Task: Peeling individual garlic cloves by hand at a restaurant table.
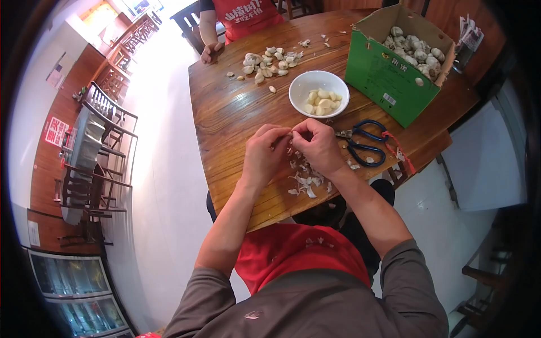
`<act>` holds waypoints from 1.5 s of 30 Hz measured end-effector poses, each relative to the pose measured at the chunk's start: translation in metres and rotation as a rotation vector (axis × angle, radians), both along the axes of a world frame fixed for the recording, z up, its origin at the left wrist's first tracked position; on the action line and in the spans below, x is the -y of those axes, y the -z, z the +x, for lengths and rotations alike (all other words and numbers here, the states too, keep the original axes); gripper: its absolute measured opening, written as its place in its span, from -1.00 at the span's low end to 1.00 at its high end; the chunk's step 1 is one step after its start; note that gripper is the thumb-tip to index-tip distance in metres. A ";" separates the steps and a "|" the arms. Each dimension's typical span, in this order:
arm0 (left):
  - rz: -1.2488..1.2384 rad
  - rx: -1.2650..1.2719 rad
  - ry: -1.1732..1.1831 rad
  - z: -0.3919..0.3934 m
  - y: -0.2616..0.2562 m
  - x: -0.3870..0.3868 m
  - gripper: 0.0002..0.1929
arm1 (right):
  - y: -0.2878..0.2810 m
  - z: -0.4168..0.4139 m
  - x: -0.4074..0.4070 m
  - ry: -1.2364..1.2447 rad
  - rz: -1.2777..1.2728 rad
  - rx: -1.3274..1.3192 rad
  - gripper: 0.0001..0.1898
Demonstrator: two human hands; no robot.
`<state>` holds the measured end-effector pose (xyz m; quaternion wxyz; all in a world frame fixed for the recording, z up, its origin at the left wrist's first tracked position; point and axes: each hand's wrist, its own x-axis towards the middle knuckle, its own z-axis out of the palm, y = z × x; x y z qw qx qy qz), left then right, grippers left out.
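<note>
My left hand (264, 154) and my right hand (317, 145) meet fingertip to fingertip over the wooden table (228, 169). Between them they pinch a small garlic clove, mostly hidden by the fingers. Just beyond sits a white bowl (297, 96) with several peeled cloves (322, 103) in it. Shed garlic skins (310, 181) lie scattered beneath and in front of my hands. To the right of my right hand rest scissors (368, 143) with blue handles and a red cord. Farther off is a loose pile of unpeeled cloves (270, 62).
A green cardboard box (380, 80) of garlic bulbs (416, 50) stands at the right, in front of a holder with wrapped utensils (468, 42). Across the table is a person in a red apron (247, 19), one hand (211, 51) at the edge. Chairs (91, 186) line the left wall.
</note>
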<state>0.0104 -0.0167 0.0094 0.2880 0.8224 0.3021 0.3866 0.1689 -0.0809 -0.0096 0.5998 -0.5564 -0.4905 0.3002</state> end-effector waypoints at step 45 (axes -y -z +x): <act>-0.940 0.379 0.317 -0.010 0.007 -0.016 -0.70 | -0.010 -0.004 0.004 -0.079 0.046 -0.037 -0.90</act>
